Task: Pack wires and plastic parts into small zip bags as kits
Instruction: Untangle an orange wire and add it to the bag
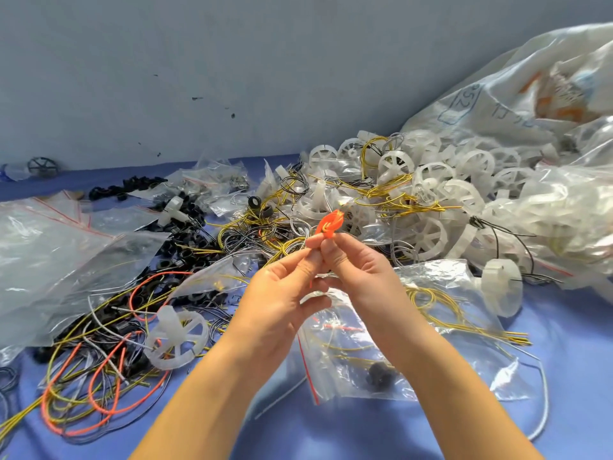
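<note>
Leftmost, spilling past the left edge: clear bags [49, 247] over a wire tangle [93, 376]. At centre, left hand [282, 293] and right hand [361, 270] together, both pinching a small orange wire coil [328, 224] raised above a zip bag [345, 370]. Upper right, crowding the edge: white wheels [447, 187] and a sack [530, 78]. Bare blue cloth [331, 436] along the bottom edge, widest lower right.

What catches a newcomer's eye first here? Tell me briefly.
The orange wire, folded small, is pinched at the centre between the left hand and right hand. Behind it to the right, a heap of white wheels spills from big bags. At lower left a tangle of orange, yellow and black wires lies on the blue cloth.
</note>
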`<state>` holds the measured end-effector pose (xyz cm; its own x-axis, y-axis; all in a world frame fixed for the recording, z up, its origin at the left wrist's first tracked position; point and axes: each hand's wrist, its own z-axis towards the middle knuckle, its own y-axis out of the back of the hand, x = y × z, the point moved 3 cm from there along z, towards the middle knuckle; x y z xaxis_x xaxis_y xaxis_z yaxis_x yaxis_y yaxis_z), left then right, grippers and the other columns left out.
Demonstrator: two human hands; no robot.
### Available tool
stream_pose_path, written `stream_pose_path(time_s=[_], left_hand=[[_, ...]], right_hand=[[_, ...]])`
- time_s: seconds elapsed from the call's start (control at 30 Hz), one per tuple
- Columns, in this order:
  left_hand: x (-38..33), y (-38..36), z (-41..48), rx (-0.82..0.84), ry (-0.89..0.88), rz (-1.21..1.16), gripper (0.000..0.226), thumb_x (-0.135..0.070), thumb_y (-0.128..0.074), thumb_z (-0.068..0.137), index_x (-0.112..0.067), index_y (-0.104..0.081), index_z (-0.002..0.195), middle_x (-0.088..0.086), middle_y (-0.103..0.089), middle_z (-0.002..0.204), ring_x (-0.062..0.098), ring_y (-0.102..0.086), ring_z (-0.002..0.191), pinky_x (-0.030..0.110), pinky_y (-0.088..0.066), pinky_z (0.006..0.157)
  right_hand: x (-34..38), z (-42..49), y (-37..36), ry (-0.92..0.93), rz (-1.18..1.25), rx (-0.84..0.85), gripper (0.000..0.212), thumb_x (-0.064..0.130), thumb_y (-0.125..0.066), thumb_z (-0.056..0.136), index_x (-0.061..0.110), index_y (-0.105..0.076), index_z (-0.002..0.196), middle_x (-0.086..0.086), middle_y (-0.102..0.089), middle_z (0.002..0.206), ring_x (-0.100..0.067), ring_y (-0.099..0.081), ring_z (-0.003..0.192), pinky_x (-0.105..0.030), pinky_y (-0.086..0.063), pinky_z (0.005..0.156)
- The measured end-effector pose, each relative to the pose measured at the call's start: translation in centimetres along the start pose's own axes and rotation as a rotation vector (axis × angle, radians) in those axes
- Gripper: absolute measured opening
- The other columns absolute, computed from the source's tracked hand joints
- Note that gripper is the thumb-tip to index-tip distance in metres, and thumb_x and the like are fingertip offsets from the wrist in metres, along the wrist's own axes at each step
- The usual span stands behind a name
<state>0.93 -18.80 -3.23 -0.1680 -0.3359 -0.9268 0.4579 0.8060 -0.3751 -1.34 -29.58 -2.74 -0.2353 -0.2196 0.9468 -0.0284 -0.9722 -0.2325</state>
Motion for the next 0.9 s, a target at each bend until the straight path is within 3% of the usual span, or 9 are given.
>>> stream_pose_path(time_s=[0.17, 0.27, 0.33, 0.4, 0.47, 0.53, 0.63, 0.77, 0.9], left_hand=[[-1.1, 3.1, -0.5, -0.126, -0.075, 0.408, 0.024, -0.031, -0.063, 0.085, -0.013, -0.076, 0.093, -0.008, -0.059, 0.068, 0.006, -0.053, 0.060, 0.020, -0.051, 0.057], [-1.5, 5.1, -1.0, -0.189, -0.077, 0.608, 0.020, -0.021, -0.056, 0.096, -0.012, -0.074, 0.093, -0.009, -0.057, 0.063, 0.004, -0.054, 0.059, 0.020, -0.053, 0.059], [-1.4, 6.4, -1.3, -0.260, -0.015, 0.569, 0.021, -0.017, -0.055, 0.097, -0.007, -0.072, 0.092, -0.007, -0.056, 0.063, 0.004, -0.053, 0.056, 0.019, -0.053, 0.056], [-1.5, 7.7, -1.6, -0.314, 0.020, 0.598, 0.019, -0.016, -0.056, 0.097, -0.008, -0.072, 0.093, -0.004, -0.057, 0.065, 0.004, -0.054, 0.053, 0.020, -0.051, 0.053], [-1.9, 9.0, -2.1, -0.337, 0.037, 0.775, 0.018, -0.014, -0.056, 0.097, -0.011, -0.072, 0.091, -0.001, -0.057, 0.065, 0.004, -0.055, 0.051, 0.018, -0.048, 0.048], [-2.2, 10.0, -2.7, -0.339, 0.055, 0.930, 0.020, -0.016, -0.056, 0.098, -0.015, -0.071, 0.086, -0.001, -0.059, 0.060, 0.001, -0.056, 0.047, 0.015, -0.045, 0.044], [-2.4, 10.0, -3.5, -0.282, 0.083, 1.097, 0.020, -0.022, -0.057, 0.097, -0.022, -0.071, 0.084, -0.001, -0.062, 0.053, 0.000, -0.055, 0.041, 0.011, -0.040, 0.041], [-1.9, 8.3, -4.0, -0.113, 0.109, 1.182, 0.023, -0.027, -0.055, 0.097, -0.023, -0.069, 0.081, 0.001, -0.065, 0.056, 0.006, -0.056, 0.043, 0.017, -0.043, 0.046], [-1.5, 5.3, -3.1, 0.020, 0.087, 0.995, 0.023, -0.019, -0.056, 0.098, -0.013, -0.071, 0.082, -0.003, -0.058, 0.066, 0.017, -0.062, 0.051, 0.029, -0.045, 0.044]], right_hand=[[0.0, -0.4, 0.0, -0.020, -0.291, 0.116, 0.020, 0.024, -0.056, 0.097, 0.031, -0.071, 0.109, 0.013, -0.071, 0.100, -0.003, -0.061, 0.094, -0.021, -0.047, 0.083], [0.0, -0.9, 0.3, -0.219, -0.270, 0.217, 0.024, 0.027, -0.059, 0.095, 0.027, -0.069, 0.117, 0.004, -0.073, 0.111, -0.011, -0.066, 0.101, -0.028, -0.052, 0.086], [0.0, -0.7, 1.0, -0.244, -0.229, 0.138, 0.026, 0.022, -0.059, 0.096, 0.023, -0.067, 0.120, -0.002, -0.074, 0.111, -0.014, -0.068, 0.098, -0.026, -0.054, 0.082], [0.4, -0.6, 1.6, -0.088, -0.359, 0.036, 0.029, 0.008, -0.055, 0.097, 0.025, -0.068, 0.117, 0.002, -0.074, 0.108, -0.002, -0.066, 0.088, -0.014, -0.049, 0.074], [0.7, -0.7, 1.3, 0.137, -0.699, 0.067, 0.051, -0.009, -0.046, 0.091, 0.030, -0.071, 0.113, 0.008, -0.068, 0.116, 0.006, -0.060, 0.090, -0.010, -0.042, 0.080], [-0.3, -0.9, 0.1, 0.275, -1.059, 0.190, 0.066, -0.016, -0.044, 0.081, 0.036, -0.071, 0.111, 0.007, -0.058, 0.132, -0.007, -0.053, 0.114, -0.022, -0.039, 0.098], [-2.0, -1.3, -0.9, 0.351, -1.344, 0.304, 0.054, -0.006, -0.053, 0.080, 0.040, -0.071, 0.103, 0.005, -0.047, 0.144, -0.020, -0.040, 0.132, -0.038, -0.036, 0.103], [-1.8, -1.3, -0.5, 0.406, -1.310, 0.217, 0.019, 0.012, -0.054, 0.083, 0.026, -0.066, 0.083, -0.001, -0.053, 0.137, -0.026, -0.047, 0.126, -0.044, -0.042, 0.096], [-1.3, -0.9, -0.6, 0.433, -1.031, 0.054, 0.020, 0.003, -0.056, 0.084, 0.020, -0.067, 0.081, -0.002, -0.056, 0.128, -0.024, -0.053, 0.114, -0.042, -0.046, 0.090]])
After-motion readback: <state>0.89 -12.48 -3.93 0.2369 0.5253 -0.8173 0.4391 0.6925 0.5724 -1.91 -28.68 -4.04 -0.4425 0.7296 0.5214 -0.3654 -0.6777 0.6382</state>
